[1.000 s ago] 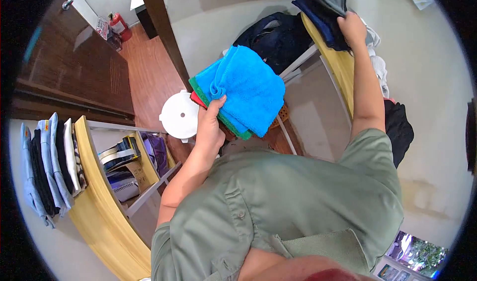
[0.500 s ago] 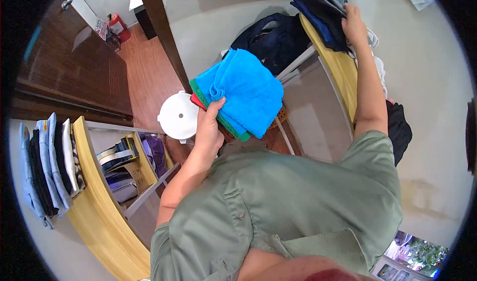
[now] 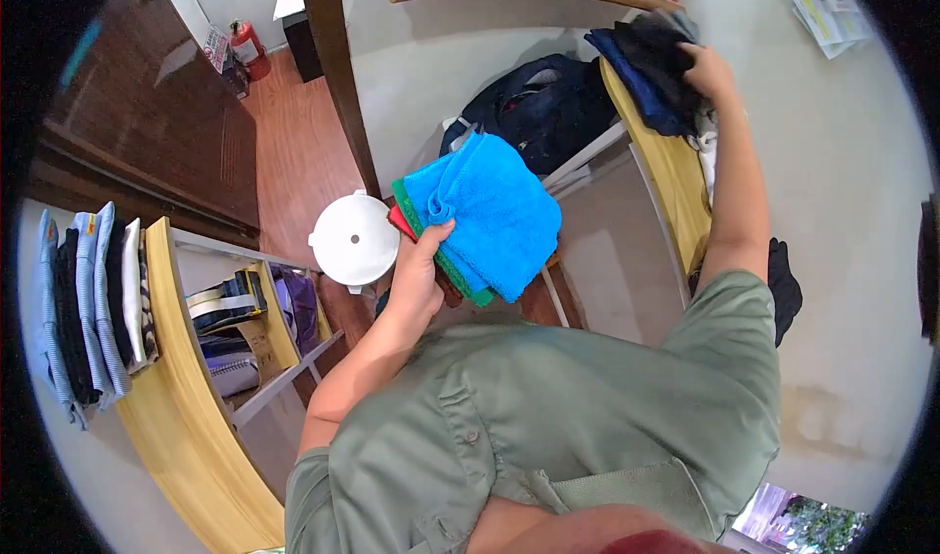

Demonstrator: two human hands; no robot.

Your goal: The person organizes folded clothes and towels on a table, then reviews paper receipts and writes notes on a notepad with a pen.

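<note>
In head view: clamping folded cloths (image 3: 494, 216), blue uppermost, between thumb and fingers of the left hand (image 3: 416, 288), in front of the shirt (image 3: 558, 397); touching dark clothes (image 3: 654, 69) on the wooden shelf (image 3: 678, 170) with the right hand (image 3: 713, 76), cannot tell finger closure there

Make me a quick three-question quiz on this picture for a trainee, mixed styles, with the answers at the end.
1. Which of the person's hands holds the folded blue cloth?
2. True or false: the right hand is on the fire extinguisher.
3. Which of these colours shows beneath the blue cloth in the held stack? A. White B. Green C. Yellow

Key
1. The left hand.
2. False; it is at the dark folded clothes on the shelf.
3. B; the edge of a green cloth shows.
</note>
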